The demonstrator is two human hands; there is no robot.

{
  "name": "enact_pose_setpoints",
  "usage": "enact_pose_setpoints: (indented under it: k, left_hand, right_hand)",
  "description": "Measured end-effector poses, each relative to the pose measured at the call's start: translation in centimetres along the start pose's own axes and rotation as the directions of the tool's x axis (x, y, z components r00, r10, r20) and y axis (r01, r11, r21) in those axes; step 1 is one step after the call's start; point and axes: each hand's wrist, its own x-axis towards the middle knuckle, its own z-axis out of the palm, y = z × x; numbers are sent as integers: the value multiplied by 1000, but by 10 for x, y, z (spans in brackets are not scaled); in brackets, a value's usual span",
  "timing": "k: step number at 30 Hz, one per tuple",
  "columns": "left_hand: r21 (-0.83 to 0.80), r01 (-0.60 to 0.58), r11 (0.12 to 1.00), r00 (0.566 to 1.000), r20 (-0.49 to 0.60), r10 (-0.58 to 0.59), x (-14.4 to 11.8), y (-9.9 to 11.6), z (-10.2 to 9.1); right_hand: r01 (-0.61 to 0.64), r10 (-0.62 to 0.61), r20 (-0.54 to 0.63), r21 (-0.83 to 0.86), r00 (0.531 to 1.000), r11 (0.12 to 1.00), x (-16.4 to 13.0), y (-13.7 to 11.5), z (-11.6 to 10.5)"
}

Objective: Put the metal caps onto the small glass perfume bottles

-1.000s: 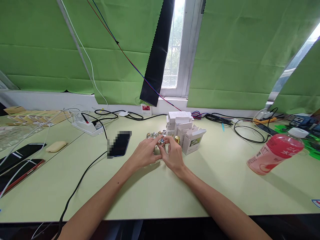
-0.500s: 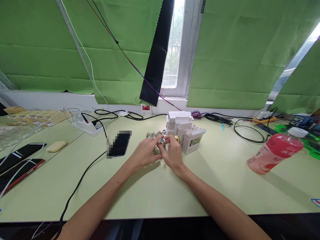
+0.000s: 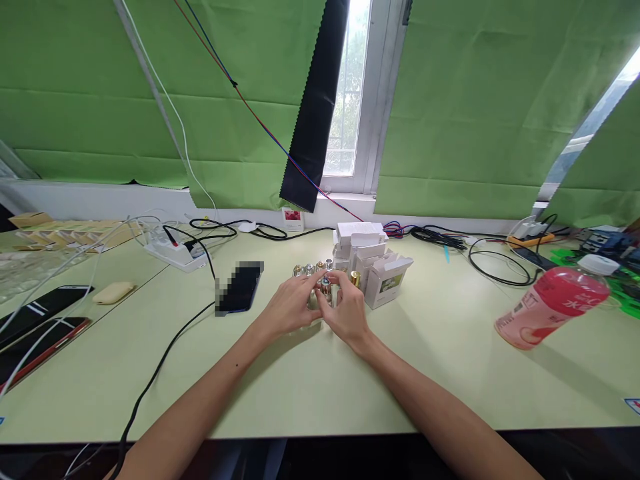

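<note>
Head | left hand [image 3: 290, 308] and right hand [image 3: 347, 310] both pinch small metal vial [image 3: 325, 285] | table [image 3: 320, 380]

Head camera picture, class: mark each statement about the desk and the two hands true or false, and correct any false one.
1. Both hands, left hand and right hand, meet at one small metal-capped bottle. True.
2. The pink drink bottle stands left of the hands. False: it is to their right.
3. White cartons are piled behind the hands. True.
4. The table is red. False: it is pale green.
5. A dark phone lies left of the hands. True.
</note>
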Motion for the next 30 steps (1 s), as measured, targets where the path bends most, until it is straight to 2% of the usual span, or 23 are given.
enact_pose_setpoints:
  k: [17, 28, 30]
  left_hand:
    - [17, 9, 1000, 1000, 8, -9, 1, -1, 1]
    - [-4, 6, 1000, 1000, -7, -6, 0, -1, 0]
    - [-4, 8, 1000, 1000, -8, -8, 0, -1, 0]
  right_hand:
    - [-14, 10, 41, 82, 999, 997, 2, 6, 2]
    - [-131, 128, 38, 114, 991, 985, 5, 1, -1]
    - [-122, 119, 29, 112, 992, 986, 4, 1, -1]
